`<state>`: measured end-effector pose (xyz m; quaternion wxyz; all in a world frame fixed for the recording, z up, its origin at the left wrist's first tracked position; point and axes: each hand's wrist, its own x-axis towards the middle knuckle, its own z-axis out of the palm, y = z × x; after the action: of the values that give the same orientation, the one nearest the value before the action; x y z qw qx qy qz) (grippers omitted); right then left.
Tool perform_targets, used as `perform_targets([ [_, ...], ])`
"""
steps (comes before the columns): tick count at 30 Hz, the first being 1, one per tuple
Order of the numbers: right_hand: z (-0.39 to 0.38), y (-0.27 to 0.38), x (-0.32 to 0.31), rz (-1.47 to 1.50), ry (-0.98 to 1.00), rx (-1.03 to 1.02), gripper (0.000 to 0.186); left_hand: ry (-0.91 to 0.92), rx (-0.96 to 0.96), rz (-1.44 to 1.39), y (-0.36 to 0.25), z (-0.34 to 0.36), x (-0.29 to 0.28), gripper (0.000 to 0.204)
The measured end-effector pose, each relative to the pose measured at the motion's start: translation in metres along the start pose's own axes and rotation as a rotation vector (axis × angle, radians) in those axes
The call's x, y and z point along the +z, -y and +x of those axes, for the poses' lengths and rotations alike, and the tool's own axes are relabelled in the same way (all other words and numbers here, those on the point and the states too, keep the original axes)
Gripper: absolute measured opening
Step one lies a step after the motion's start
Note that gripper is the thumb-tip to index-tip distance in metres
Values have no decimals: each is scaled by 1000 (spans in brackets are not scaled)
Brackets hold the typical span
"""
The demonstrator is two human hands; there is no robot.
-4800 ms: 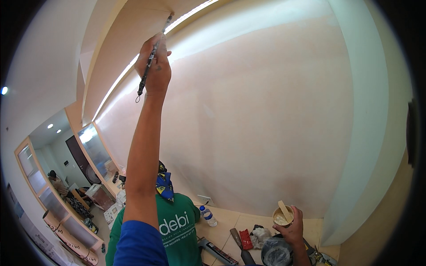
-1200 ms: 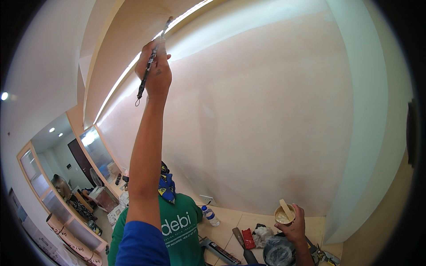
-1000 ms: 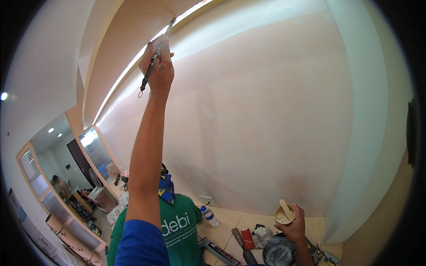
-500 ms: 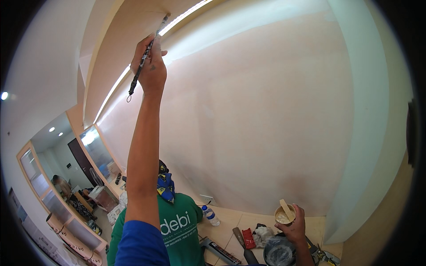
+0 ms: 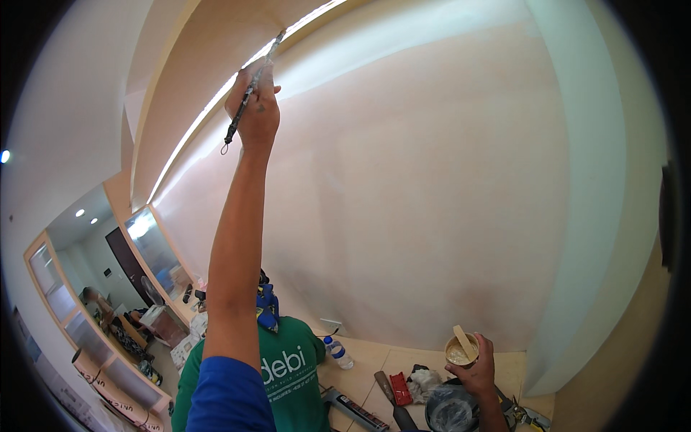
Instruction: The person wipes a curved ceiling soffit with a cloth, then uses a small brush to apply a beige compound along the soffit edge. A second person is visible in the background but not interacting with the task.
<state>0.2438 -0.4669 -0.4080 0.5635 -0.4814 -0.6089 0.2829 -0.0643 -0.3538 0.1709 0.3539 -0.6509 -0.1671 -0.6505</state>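
High up, my left hand [image 5: 255, 104] is closed around a slim paint brush [image 5: 240, 119] with a dark, paint-flecked handle and a small loop at its lower end. The brush tip is up by the wooden edge of the bright light cove [image 5: 216, 104]; whether it touches is hard to tell. At the lower right, my right hand [image 5: 481, 367] grips a small cup [image 5: 458, 353] of pale, creamy stuff. A flat wooden stick [image 5: 464, 340] leans in the cup, rising above its rim.
Below my left arm is a person in a green shirt [image 5: 295, 374]. A water bottle [image 5: 338, 353], caulking gun [image 5: 356, 410], red tool [image 5: 400, 389] and black bucket [image 5: 450, 407] stand or lie on the wooden surface. A pinkish wall [image 5: 432, 180] rises behind. Another person [image 5: 108, 313] is farther off left.
My left hand and the brush have shifted slightly right and down, so the tip now lies nearer the light strip. My right hand keeps the cup in nearly the same place.
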Motion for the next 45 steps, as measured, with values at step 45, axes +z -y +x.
perform_targets([
  [45, 2, 9, -3, 29, 2, 14, 105, -50, 54, -34, 0, 1, 7, 17],
])
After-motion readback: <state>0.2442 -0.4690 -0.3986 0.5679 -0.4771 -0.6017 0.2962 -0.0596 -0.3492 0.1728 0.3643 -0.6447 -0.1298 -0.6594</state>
